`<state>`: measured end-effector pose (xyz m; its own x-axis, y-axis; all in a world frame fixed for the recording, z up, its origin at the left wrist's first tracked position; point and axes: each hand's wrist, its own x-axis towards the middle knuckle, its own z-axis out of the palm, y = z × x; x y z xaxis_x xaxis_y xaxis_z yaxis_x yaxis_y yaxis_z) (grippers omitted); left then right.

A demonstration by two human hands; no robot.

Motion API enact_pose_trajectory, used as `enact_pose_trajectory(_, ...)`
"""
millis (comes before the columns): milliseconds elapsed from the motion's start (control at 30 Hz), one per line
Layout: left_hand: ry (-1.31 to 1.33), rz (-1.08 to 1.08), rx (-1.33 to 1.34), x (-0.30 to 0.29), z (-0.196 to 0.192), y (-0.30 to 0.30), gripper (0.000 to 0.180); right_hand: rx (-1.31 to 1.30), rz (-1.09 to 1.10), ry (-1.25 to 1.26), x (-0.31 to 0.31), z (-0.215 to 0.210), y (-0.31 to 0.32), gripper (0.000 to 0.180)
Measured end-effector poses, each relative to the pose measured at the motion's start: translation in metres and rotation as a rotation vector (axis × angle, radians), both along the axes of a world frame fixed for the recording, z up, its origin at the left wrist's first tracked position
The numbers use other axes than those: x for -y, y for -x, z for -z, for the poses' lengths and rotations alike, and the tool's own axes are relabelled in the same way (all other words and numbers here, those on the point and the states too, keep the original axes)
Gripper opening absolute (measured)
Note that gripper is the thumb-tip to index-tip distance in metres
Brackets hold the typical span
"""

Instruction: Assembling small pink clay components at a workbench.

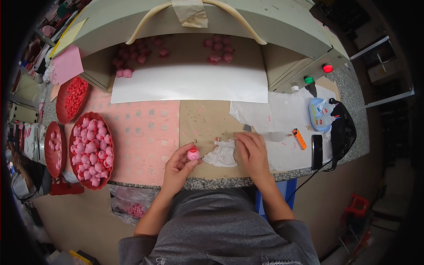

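Observation:
My left hand [178, 167] is closed on a small round pink toy figure [193, 154] with a red part on top, held just above the table's near edge. A crumpled white cloth [222, 153] lies between my two hands on the brown paper. At the cloth's right side is my right hand [253, 153], palm down, its fingers bent and drawn together. Whatever the right fingertips hold is too small or too hidden to make out. A tiny red piece [217, 139] shows at the cloth's top edge.
Red trays of pink figures [92, 152] and red parts [76, 98] stand at left. Ahead, a grey machine [304, 48] with buttons has more pink figures inside. At right lie an orange lighter [299, 139], a black phone [317, 152], a blue container [319, 115] and a black bag [344, 130].

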<state>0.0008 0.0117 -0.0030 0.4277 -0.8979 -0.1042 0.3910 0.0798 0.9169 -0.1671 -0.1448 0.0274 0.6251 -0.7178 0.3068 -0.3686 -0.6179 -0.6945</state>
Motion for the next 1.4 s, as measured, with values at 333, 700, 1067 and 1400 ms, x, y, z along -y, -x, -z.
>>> enact_pose_trajectory(333,0.02,-0.01,0.0,0.0,-0.001,-0.001,0.046,-0.269,-0.454,0.2,0.029,-0.007,-0.028,0.023)
enact_pose_trajectory(700,0.001,0.029,0.0,-0.002,0.001,-0.002,0.046,0.459,-0.189,-1.39,-0.001,-0.005,-0.021,0.019)
enact_pose_trajectory(1067,0.029,0.002,-0.042,-0.003,0.006,0.001,0.046,0.533,-0.172,-1.5,-0.029,-0.005,-0.025,0.015)
enact_pose_trajectory(1400,0.032,0.006,-0.032,-0.003,0.0,0.002,0.042,0.393,-0.184,-1.301,-0.034,-0.003,-0.03,0.012)
